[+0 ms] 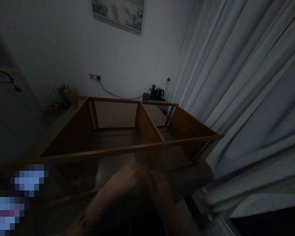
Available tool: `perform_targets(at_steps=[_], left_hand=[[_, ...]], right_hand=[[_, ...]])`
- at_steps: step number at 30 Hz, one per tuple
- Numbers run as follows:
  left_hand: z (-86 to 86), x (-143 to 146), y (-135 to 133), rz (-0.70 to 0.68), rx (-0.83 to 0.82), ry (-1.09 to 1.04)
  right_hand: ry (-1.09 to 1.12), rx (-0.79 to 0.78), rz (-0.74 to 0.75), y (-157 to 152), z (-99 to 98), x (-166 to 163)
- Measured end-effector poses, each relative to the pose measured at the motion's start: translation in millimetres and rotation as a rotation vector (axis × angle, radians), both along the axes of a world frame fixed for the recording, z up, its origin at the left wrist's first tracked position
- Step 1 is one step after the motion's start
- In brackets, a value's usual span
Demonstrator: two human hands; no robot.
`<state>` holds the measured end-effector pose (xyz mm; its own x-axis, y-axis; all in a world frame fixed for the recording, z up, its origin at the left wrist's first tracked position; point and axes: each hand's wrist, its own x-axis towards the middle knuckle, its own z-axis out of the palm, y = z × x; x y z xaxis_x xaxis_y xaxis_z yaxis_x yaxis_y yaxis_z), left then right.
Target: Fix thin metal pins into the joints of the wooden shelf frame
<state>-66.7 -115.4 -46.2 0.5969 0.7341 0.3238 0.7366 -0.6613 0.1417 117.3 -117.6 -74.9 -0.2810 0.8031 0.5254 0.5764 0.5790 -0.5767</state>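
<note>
In dim light my left hand (pixel 131 175) and my right hand (pixel 159 185) meet at the fingertips, low in the middle of the head view. Their fingers look drawn together in a pinch. Whatever lies between them, if anything, is too dark and blurred to name. Just beyond them lies a brown wooden frame (pixel 118 150), like a shelf unit, with side panels and a middle divider (pixel 151 124). Its near rail runs behind my hands. I cannot tell whether either hand touches the wood.
The frame rests on a dark surface (pixel 201 173). Pale curtains (pixel 236 82) hang along the right. At the back, a dark kettle (pixel 159 93) stands near a cable (pixel 118 96) from a wall socket (pixel 95 77). Dried plants (pixel 64 93) are at the back left. A pixelated patch hides the lower left corner.
</note>
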Motion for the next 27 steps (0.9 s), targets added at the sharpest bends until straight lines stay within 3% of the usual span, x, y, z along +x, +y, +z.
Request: perform_targets(at_steps=[7, 14, 18, 21, 23, 27], left_hand=[[-7.6, -2.5, 4.8, -0.035, 0.189, 0.004], [9.2, -3.4, -4.3, -0.101, 0.351, 0.033], [23.2, 4.6, -12.8, -0.116, 0.363, 0.04], [35.8, 13.4, -16.1, -0.127, 0.345, 0.023], [49.4, 20.0, -18.4, -0.154, 0.403, -0.013], [99.7, 35.8, -27.4, -0.185, 0.632, -0.122]], right_hand=[[0.076, -0.008, 0.068, 3.3, 2.6, -1.2], [0.154, 0.06, 0.06, -9.4, 7.1, 2.0], [0.255, -0.031, -0.027, -19.9, 8.4, 4.4], [0.401, -0.089, -0.11, -22.7, 11.8, 9.9], [0.491, -0.024, -0.188, -20.5, 18.0, 18.0], [0.612, 0.183, -0.351, -11.2, 38.5, 40.4]])
